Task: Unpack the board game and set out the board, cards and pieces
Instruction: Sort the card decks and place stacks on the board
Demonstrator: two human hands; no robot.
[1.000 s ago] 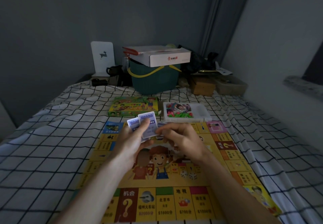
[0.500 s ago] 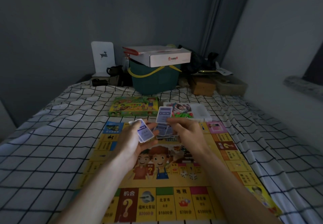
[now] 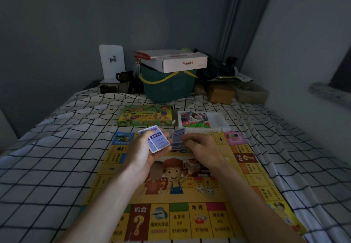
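On the checked white-and-black bedsheet (image 3: pixel 57 166) lies the yellow paper game board (image 3: pixel 190 214), already spread flat, with two white dice (image 3: pixel 205 190) resting near its middle. Above its left half, the left hand (image 3: pixel 146 153) is curled around a small fan of blue-and-white cards (image 3: pixel 154 140), thumb across their faces. Half a second ago this fan was tilted lower in the palm; now it is raised and its top card faces the camera.

Just right of it, the right hand (image 3: pixel 201 147) pinches a second bunch of blue cards (image 3: pixel 178 141) between thumb and fingertips. A moment ago this hand held a single card lifted upright above the others; that card has come back down into the bunch, and the two hands are almost touching. This reads as sorting or dealing cards from one hand to the other, so the cards are not yet set out on the board.

Beyond the hands, the green illustrated game box (image 3: pixel 145 115) lies on the sheet, and to its right the white plastic tray (image 3: pixel 222 127) holds green and pink pieces (image 3: pixel 193 124), not yet taken out.
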